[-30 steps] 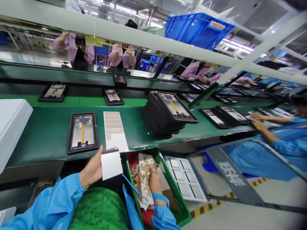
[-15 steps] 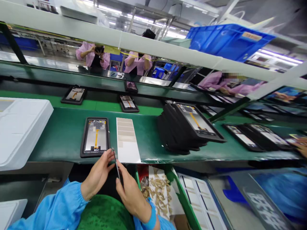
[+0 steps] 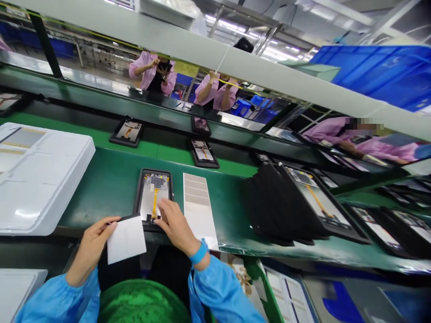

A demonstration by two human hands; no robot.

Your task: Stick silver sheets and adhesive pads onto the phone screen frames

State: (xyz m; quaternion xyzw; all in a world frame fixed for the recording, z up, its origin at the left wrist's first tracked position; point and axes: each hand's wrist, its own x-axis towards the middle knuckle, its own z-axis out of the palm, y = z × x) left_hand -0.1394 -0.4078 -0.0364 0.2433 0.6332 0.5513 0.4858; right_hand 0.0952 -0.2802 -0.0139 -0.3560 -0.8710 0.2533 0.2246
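Observation:
My left hand (image 3: 92, 246) pinches a thin white rectangular panel (image 3: 127, 240) at its upper left corner. A dark strip runs along the panel's top edge; its exact kind is unclear. Directly behind it lies an opened tablet (image 3: 147, 193) in a black frame, with a circuit board on top and an orange flex cable down the middle. Over the tablet's lower right part is my right hand (image 3: 177, 226), fingers bent and apart with nothing visible between them. Whether its fingertips touch the tablet is hard to tell. A sheet of beige adhesive strips (image 3: 202, 220) lies to the right.
A white plastic tray stack (image 3: 50, 179) stands at left. Many black tablet frames (image 3: 283, 202) lean in a pile at right. Several tablets, one a tablet (image 3: 127, 132), rest on the green belt (image 3: 161, 150) behind. Below the bench edge is a green bin (image 3: 266, 287).
The panel was held on edge near both hands; now my left hand has it further left, its white face showing. My right hand has moved over the tablet. The view has shifted left.

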